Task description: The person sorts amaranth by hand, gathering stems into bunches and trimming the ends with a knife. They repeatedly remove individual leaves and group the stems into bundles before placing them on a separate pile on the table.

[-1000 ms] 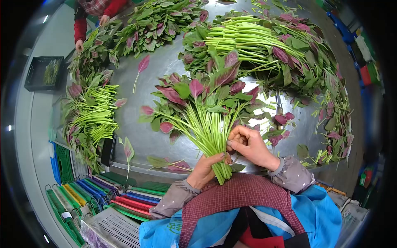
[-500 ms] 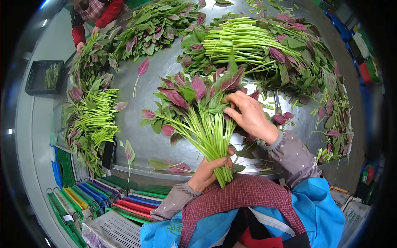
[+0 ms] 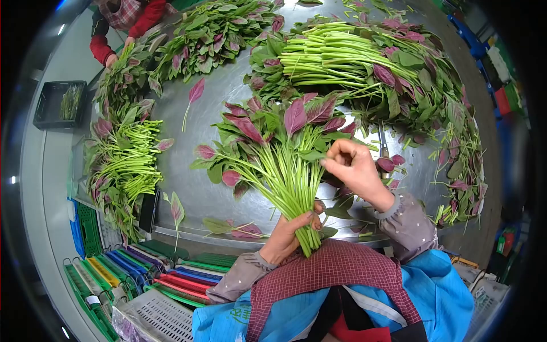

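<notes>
My left hand is wrapped round the lower stems of a bunch of amaranth greens, just above the table's front edge. The bunch fans out away from me, with pale green stems and green and purple leaves. At its right side, my right hand is closed in a pinch, thumb and forefinger together at the tip of a small green leaf. A knife lies on the metal table beyond my right hand, partly covered by loose leaves.
A large heap of amaranth lies at the back right, more piles on the left. Several loose leaves are scattered about. Stacked plastic crates stand below at front left. Another person's hand touches greens at the far left.
My right hand has moved slightly right and down, its fingers drawing together into a pinch beside the stems. The leaves in the bunch have shifted a little; my left hand keeps its grip.
</notes>
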`<action>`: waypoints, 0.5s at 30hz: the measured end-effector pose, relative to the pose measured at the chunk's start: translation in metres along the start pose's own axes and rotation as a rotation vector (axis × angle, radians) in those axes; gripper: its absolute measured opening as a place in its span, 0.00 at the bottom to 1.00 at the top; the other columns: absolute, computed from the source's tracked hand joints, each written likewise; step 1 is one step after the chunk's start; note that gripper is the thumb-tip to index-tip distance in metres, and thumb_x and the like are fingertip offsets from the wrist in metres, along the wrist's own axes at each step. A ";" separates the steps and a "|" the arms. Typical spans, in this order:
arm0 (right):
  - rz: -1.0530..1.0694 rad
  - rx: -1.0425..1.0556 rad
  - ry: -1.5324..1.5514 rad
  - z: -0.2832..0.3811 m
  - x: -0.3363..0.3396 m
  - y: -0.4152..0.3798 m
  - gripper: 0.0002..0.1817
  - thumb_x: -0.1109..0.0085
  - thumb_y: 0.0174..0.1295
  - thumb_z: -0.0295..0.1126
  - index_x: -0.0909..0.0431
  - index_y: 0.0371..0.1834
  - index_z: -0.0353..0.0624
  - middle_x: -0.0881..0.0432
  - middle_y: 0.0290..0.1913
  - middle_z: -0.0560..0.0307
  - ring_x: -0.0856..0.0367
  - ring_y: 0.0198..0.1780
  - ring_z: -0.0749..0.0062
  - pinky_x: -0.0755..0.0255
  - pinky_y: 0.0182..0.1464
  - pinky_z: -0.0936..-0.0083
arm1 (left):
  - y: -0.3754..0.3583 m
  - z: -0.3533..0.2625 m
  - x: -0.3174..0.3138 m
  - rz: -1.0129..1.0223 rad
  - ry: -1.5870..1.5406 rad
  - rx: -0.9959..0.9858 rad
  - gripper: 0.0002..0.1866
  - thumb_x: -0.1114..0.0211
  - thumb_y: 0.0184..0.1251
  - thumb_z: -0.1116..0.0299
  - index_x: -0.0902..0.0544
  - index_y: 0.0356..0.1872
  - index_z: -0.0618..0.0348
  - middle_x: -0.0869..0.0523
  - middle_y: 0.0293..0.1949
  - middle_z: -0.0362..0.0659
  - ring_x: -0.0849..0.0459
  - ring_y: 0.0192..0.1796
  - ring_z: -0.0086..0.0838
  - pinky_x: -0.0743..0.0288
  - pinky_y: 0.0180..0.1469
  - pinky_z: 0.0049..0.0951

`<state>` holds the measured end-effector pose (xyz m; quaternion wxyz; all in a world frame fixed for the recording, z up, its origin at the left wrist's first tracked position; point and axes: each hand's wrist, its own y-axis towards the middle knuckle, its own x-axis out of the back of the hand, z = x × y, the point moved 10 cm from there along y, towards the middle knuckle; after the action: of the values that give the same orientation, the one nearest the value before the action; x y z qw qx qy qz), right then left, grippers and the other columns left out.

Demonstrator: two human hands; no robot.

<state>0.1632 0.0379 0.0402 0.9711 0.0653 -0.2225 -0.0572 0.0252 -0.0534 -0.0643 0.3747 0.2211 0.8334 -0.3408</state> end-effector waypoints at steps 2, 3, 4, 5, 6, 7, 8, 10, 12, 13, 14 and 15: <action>0.382 -0.400 0.387 -0.022 -0.034 -0.021 0.07 0.39 0.53 0.27 0.27 0.22 0.41 0.30 0.19 0.70 0.36 0.20 0.90 0.44 0.22 0.85 | 0.001 0.003 0.003 -0.016 -0.023 0.021 0.15 0.41 0.62 0.71 0.31 0.48 0.62 0.24 0.41 0.43 0.24 0.34 0.24 0.27 0.38 0.25; 0.440 -0.486 0.501 -0.024 -0.046 -0.034 0.08 0.40 0.55 0.29 0.27 0.21 0.43 0.32 0.16 0.72 0.39 0.20 0.89 0.45 0.22 0.85 | 0.001 0.003 0.002 -0.016 -0.024 0.021 0.15 0.41 0.62 0.71 0.31 0.48 0.62 0.24 0.41 0.43 0.24 0.34 0.24 0.27 0.38 0.25; 0.500 -0.433 0.540 -0.019 -0.060 -0.044 0.09 0.40 0.54 0.29 0.28 0.20 0.42 0.32 0.16 0.71 0.39 0.20 0.89 0.45 0.23 0.85 | 0.001 0.002 0.003 -0.043 -0.025 0.005 0.14 0.41 0.62 0.71 0.30 0.47 0.62 0.24 0.41 0.43 0.24 0.34 0.23 0.27 0.37 0.25; 0.560 -0.379 0.580 -0.014 -0.072 -0.052 0.10 0.39 0.53 0.29 0.28 0.19 0.41 0.32 0.17 0.71 0.38 0.20 0.88 0.45 0.23 0.85 | 0.000 0.000 0.002 -0.069 -0.026 -0.010 0.14 0.41 0.62 0.71 0.30 0.47 0.62 0.24 0.41 0.42 0.24 0.33 0.23 0.27 0.37 0.25; 0.560 -0.379 0.579 -0.012 -0.069 -0.053 0.10 0.39 0.53 0.29 0.28 0.19 0.41 0.32 0.17 0.71 0.38 0.20 0.88 0.45 0.23 0.85 | 0.000 -0.001 -0.003 -0.069 -0.026 -0.010 0.14 0.41 0.62 0.71 0.30 0.47 0.62 0.24 0.41 0.42 0.24 0.33 0.23 0.27 0.37 0.25; 0.682 -0.267 0.375 0.000 -0.071 -0.058 0.10 0.38 0.52 0.29 0.28 0.18 0.40 0.31 0.17 0.69 0.36 0.21 0.88 0.43 0.23 0.85 | -0.002 -0.005 0.000 -0.173 0.001 -0.016 0.13 0.41 0.62 0.72 0.29 0.46 0.62 0.24 0.40 0.42 0.24 0.33 0.23 0.27 0.36 0.24; 0.797 -0.153 0.170 0.011 -0.072 -0.064 0.11 0.37 0.51 0.29 0.28 0.18 0.39 0.29 0.17 0.68 0.34 0.21 0.87 0.41 0.24 0.85 | -0.005 -0.008 0.007 -0.280 0.027 -0.022 0.12 0.41 0.62 0.72 0.29 0.44 0.62 0.24 0.39 0.42 0.24 0.32 0.23 0.27 0.35 0.24; 0.910 -0.195 0.387 0.026 -0.058 -0.068 0.10 0.37 0.50 0.29 0.26 0.19 0.38 0.28 0.17 0.67 0.34 0.21 0.87 0.40 0.24 0.85 | -0.004 -0.008 0.013 -0.227 0.035 -0.032 0.10 0.41 0.62 0.72 0.28 0.43 0.62 0.23 0.37 0.41 0.24 0.31 0.23 0.28 0.33 0.24; 0.937 -0.364 0.575 0.027 -0.038 -0.070 0.08 0.35 0.49 0.30 0.20 0.27 0.37 0.24 0.21 0.63 0.31 0.23 0.86 0.38 0.26 0.86 | -0.005 -0.018 0.007 -0.167 0.041 -0.055 0.09 0.41 0.62 0.72 0.27 0.42 0.62 0.22 0.35 0.40 0.23 0.31 0.24 0.28 0.32 0.24; 0.919 -0.341 0.272 0.011 -0.032 -0.061 0.18 0.34 0.48 0.31 0.23 0.42 0.36 0.22 0.26 0.60 0.27 0.26 0.83 0.35 0.28 0.84 | -0.010 -0.038 0.004 -0.228 0.202 -0.134 0.09 0.41 0.61 0.72 0.26 0.41 0.63 0.21 0.32 0.41 0.23 0.29 0.25 0.28 0.31 0.24; 0.791 -0.336 0.005 -0.007 -0.024 -0.052 0.25 0.34 0.47 0.32 0.28 0.49 0.36 0.21 0.29 0.59 0.25 0.28 0.81 0.33 0.29 0.82 | -0.015 -0.057 0.001 -0.290 0.363 -0.213 0.09 0.40 0.60 0.73 0.25 0.40 0.64 0.21 0.29 0.42 0.23 0.27 0.27 0.29 0.30 0.25; 0.651 -0.323 -0.256 -0.026 -0.015 -0.043 0.32 0.34 0.47 0.32 0.34 0.57 0.36 0.19 0.33 0.59 0.24 0.30 0.80 0.30 0.31 0.80 | -0.017 -0.066 0.000 -0.291 0.361 -0.223 0.09 0.40 0.60 0.73 0.25 0.40 0.64 0.21 0.29 0.42 0.23 0.27 0.27 0.29 0.30 0.25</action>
<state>0.1575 0.0005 0.0042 0.9005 -0.1705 -0.3392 0.2122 -0.0165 -0.0164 -0.0259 0.1889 0.1137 0.9422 -0.2523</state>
